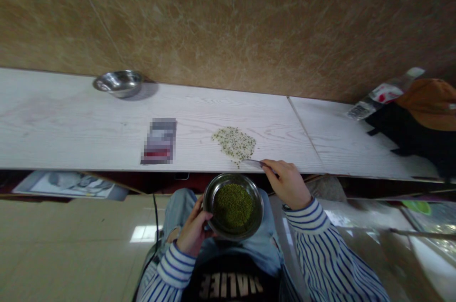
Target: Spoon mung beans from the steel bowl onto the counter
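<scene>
My left hand point(195, 227) grips the left rim of a steel bowl point(258, 207) above my lap, just below the counter's front edge. Green beans, like mung beans point(233, 204), cover the bowl's bottom. Between the fingers of my right hand point(285, 179) is the handle of a metal spoon point(253, 163). Its tip points left and touches the near edge of a spread pile of white grains mixed with green beans point(234, 144) on the counter; the spoon's bowl end is hard to make out.
A second steel bowl point(119, 84) stands at the back left, and a blurred-out packet or phone point(159, 141) lies left of the pile. At the right are a plastic bottle point(386, 93), a brown cap point(429, 105) and black cloth point(402, 128). Below the counter point(71, 121) is an open drawer point(71, 185).
</scene>
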`<state>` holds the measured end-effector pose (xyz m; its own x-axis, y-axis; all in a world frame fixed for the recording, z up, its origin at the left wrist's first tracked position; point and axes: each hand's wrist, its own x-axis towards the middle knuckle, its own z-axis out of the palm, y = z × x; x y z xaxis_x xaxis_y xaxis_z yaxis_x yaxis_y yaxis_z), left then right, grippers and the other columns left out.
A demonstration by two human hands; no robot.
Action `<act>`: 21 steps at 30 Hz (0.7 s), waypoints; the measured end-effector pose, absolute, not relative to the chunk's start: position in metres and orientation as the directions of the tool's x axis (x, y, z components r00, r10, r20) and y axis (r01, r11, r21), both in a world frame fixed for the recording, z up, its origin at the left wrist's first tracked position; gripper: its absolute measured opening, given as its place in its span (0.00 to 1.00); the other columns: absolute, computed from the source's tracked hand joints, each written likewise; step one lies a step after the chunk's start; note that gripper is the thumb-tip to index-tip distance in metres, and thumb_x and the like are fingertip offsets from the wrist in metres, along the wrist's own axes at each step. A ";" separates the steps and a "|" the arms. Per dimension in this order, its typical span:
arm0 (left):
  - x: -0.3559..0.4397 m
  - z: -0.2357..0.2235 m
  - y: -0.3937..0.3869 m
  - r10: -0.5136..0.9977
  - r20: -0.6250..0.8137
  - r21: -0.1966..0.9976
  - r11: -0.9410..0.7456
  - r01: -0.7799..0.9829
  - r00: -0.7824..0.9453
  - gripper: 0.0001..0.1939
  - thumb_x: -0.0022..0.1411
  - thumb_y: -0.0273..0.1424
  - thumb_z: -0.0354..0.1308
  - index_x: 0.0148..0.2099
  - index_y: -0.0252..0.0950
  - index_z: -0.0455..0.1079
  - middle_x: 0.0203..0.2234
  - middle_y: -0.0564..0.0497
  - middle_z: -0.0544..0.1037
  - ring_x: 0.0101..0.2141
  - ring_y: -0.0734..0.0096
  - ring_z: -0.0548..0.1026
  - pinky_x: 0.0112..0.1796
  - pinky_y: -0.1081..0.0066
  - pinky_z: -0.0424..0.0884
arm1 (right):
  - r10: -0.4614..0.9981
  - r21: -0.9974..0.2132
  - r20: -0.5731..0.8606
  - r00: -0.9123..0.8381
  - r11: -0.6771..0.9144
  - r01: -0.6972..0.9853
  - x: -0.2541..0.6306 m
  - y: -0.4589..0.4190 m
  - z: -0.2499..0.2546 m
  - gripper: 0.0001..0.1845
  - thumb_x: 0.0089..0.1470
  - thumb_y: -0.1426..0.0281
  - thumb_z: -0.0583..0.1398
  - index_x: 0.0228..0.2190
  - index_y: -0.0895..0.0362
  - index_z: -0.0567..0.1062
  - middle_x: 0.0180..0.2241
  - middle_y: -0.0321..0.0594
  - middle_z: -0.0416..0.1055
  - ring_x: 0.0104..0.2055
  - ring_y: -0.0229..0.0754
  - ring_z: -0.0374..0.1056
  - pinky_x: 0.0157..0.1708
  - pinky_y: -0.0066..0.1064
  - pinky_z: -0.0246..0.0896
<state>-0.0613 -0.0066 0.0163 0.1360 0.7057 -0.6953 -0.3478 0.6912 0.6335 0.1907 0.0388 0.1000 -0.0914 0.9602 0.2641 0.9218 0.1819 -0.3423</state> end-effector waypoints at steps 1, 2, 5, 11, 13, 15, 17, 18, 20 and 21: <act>-0.062 0.016 -0.007 0.706 -0.695 0.632 0.692 -0.349 0.140 0.36 0.48 0.25 0.55 0.61 0.44 0.57 0.39 0.49 0.73 0.29 0.68 0.71 0.23 0.68 0.71 | 0.960 -0.338 0.263 -0.096 0.185 0.923 0.188 0.040 0.100 0.13 0.60 0.68 0.52 0.42 0.53 0.75 0.38 0.42 0.77 0.40 0.43 0.71 0.42 0.37 0.62; -0.062 0.016 -0.007 0.705 -0.695 0.631 0.693 -0.350 0.142 0.36 0.48 0.25 0.55 0.61 0.44 0.57 0.38 0.50 0.73 0.28 0.68 0.71 0.23 0.68 0.71 | 0.959 -0.332 0.264 -0.101 0.188 0.924 0.186 0.041 0.100 0.14 0.60 0.68 0.51 0.42 0.53 0.75 0.38 0.42 0.77 0.40 0.43 0.71 0.42 0.37 0.62; -0.063 0.016 -0.007 0.701 -0.700 0.627 0.695 -0.352 0.138 0.36 0.48 0.25 0.55 0.61 0.46 0.57 0.37 0.51 0.73 0.27 0.69 0.71 0.24 0.68 0.71 | 0.956 -0.334 0.263 -0.131 0.217 0.917 0.183 0.042 0.101 0.14 0.61 0.68 0.51 0.42 0.53 0.74 0.38 0.42 0.77 0.40 0.43 0.71 0.41 0.36 0.62; -0.062 0.018 -0.006 0.702 -0.704 0.637 0.692 -0.341 0.109 0.35 0.48 0.24 0.53 0.60 0.44 0.58 0.37 0.50 0.72 0.26 0.70 0.70 0.23 0.69 0.70 | 0.956 -0.351 0.255 -0.143 0.229 0.908 0.185 0.040 0.101 0.13 0.60 0.68 0.52 0.42 0.53 0.75 0.39 0.41 0.77 0.41 0.42 0.71 0.41 0.36 0.62; -0.061 0.019 -0.005 0.704 -0.700 0.638 0.692 -0.340 0.120 0.35 0.49 0.24 0.53 0.60 0.44 0.57 0.36 0.50 0.72 0.26 0.70 0.69 0.23 0.69 0.70 | 0.957 -0.352 0.252 -0.144 0.229 0.908 0.185 0.040 0.101 0.13 0.60 0.69 0.53 0.42 0.53 0.74 0.39 0.41 0.77 0.41 0.42 0.71 0.41 0.36 0.62; -0.062 0.020 -0.005 0.700 -0.701 0.632 0.697 -0.339 0.133 0.35 0.49 0.24 0.53 0.61 0.44 0.57 0.36 0.50 0.72 0.26 0.70 0.69 0.24 0.68 0.71 | 0.957 -0.355 0.248 -0.153 0.236 0.905 0.184 0.040 0.102 0.13 0.60 0.69 0.52 0.42 0.53 0.74 0.39 0.41 0.77 0.41 0.42 0.71 0.41 0.36 0.61; -0.062 0.020 -0.004 0.698 -0.703 0.630 0.700 -0.338 0.137 0.36 0.49 0.24 0.53 0.61 0.45 0.56 0.35 0.50 0.71 0.27 0.70 0.69 0.24 0.67 0.71 | 0.957 -0.358 0.248 -0.153 0.237 0.903 0.183 0.039 0.102 0.13 0.60 0.69 0.52 0.42 0.53 0.74 0.38 0.41 0.77 0.40 0.42 0.71 0.41 0.36 0.61; -0.062 0.021 -0.004 0.699 -0.702 0.631 0.698 -0.338 0.133 0.36 0.49 0.24 0.53 0.62 0.45 0.56 0.34 0.51 0.71 0.26 0.70 0.69 0.24 0.67 0.71 | 0.957 -0.359 0.249 -0.150 0.235 0.903 0.182 0.039 0.103 0.13 0.60 0.69 0.52 0.42 0.53 0.75 0.38 0.41 0.77 0.40 0.42 0.71 0.41 0.36 0.61; -0.062 0.022 -0.004 0.700 -0.703 0.632 0.695 -0.342 0.123 0.35 0.49 0.24 0.53 0.61 0.44 0.56 0.34 0.51 0.71 0.26 0.70 0.69 0.24 0.67 0.71 | 0.958 -0.360 0.250 -0.141 0.228 0.905 0.182 0.037 0.103 0.13 0.60 0.69 0.52 0.41 0.53 0.75 0.38 0.41 0.77 0.40 0.42 0.71 0.41 0.36 0.61; -0.062 0.022 -0.004 0.700 -0.703 0.631 0.694 -0.346 0.121 0.35 0.49 0.24 0.53 0.61 0.44 0.56 0.34 0.51 0.71 0.27 0.69 0.69 0.24 0.68 0.71 | 0.958 -0.361 0.251 -0.138 0.225 0.905 0.182 0.036 0.103 0.12 0.60 0.69 0.52 0.41 0.53 0.75 0.38 0.41 0.77 0.40 0.42 0.71 0.41 0.36 0.61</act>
